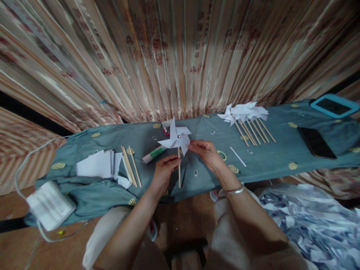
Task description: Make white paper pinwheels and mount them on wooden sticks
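Observation:
A white paper pinwheel on a wooden stick stands upright in front of me, a small dark pin at its centre. My left hand is closed, pinching the stick below the blades. On the right side, my right hand pinches the tip of a lower blade between thumb and fingers. Behind the pinwheel sits a small red box, partly covered by the blades. A green and white glue stick lies just left of it. A pair of scissors with a green handle is partly hidden by my right hand.
Finished pinwheels lie in a row at the back right. Paper sheets and loose sticks are on the left, near a white power strip. A phone and a blue-framed device lie far right. Paper scraps fill a bag below.

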`<state>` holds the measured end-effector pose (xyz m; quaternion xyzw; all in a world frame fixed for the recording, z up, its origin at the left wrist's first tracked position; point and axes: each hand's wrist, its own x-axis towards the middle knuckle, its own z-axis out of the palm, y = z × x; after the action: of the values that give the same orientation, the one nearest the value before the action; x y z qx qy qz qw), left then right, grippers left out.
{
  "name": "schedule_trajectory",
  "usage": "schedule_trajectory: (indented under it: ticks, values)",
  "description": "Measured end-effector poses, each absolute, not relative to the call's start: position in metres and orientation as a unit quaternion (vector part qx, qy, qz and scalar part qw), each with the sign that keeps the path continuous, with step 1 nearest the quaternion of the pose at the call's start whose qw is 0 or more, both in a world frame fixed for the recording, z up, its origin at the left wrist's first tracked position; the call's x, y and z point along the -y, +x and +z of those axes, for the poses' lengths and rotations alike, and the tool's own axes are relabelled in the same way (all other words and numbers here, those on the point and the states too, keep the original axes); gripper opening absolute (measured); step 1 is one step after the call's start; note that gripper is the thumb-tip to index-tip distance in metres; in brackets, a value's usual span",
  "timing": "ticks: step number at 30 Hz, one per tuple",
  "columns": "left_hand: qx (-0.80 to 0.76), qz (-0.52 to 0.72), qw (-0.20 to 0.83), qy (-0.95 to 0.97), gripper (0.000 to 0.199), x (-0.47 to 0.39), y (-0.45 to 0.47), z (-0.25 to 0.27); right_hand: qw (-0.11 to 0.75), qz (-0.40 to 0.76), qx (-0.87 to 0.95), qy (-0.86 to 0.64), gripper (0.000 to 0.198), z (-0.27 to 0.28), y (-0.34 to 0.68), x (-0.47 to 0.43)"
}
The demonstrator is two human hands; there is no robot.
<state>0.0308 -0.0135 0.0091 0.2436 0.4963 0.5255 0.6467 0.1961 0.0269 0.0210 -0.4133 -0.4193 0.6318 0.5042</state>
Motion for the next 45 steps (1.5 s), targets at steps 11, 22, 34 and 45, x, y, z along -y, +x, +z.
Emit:
schedule_trajectory:
  ticks: [11, 22, 34, 45]
  values:
    - [-0.498, 0.524, 0.648, 0.24, 0.038, 0.014, 0.031, 0.007, 0.495, 0.631, 0.44, -0.405, 0.034, 0.022, 0.19, -0.023]
    - [-0.496, 0.527, 0.65, 0.232, 0.039, 0.014, 0.031, 0.011, 0.478, 0.6, 0.478, -0.427, 0.041, 0.028, 0.19, -0.019]
    - [-0.501, 0.49, 0.678, 0.223, 0.043, 0.016, 0.029, 0.018, 0.601, 0.464, 0.395, -0.516, 0.034, 0.022, 0.221, -0.042]
    - [-0.499, 0.481, 0.679, 0.244, 0.043, 0.016, 0.028, 0.014, 0.566, 0.496, 0.421, -0.506, 0.037, 0.023, 0.212, -0.041]
